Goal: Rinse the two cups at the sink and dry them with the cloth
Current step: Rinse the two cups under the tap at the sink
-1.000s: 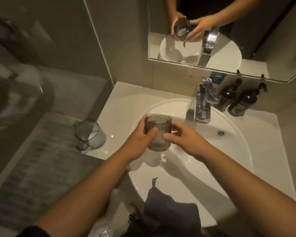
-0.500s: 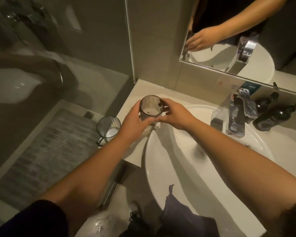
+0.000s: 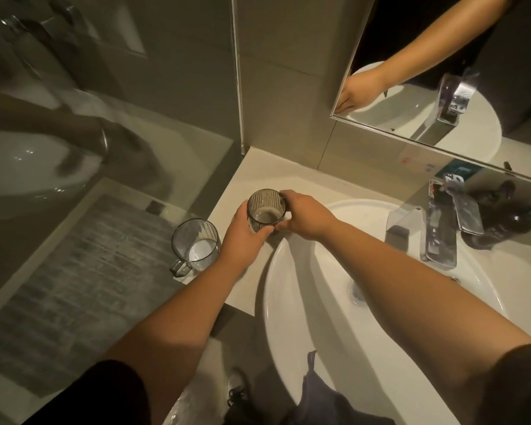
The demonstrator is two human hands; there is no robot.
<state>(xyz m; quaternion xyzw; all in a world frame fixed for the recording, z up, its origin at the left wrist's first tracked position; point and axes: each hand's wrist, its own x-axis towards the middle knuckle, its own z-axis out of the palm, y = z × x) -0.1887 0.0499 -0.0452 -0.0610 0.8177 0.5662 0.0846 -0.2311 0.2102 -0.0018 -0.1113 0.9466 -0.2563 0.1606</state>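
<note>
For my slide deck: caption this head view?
Both hands hold ribbed cup over counter, beside clear mug.

The walls [image 3: 282,87] are grey tile. A mirror [image 3: 442,72] hangs on one. A grey mat [image 3: 74,286] lies on the floor by a glass wall [image 3: 105,102]. The light is dim.

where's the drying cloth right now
In the head view the cloth hangs over the sink's near rim, bottom centre, between the person's forearms.
</note>
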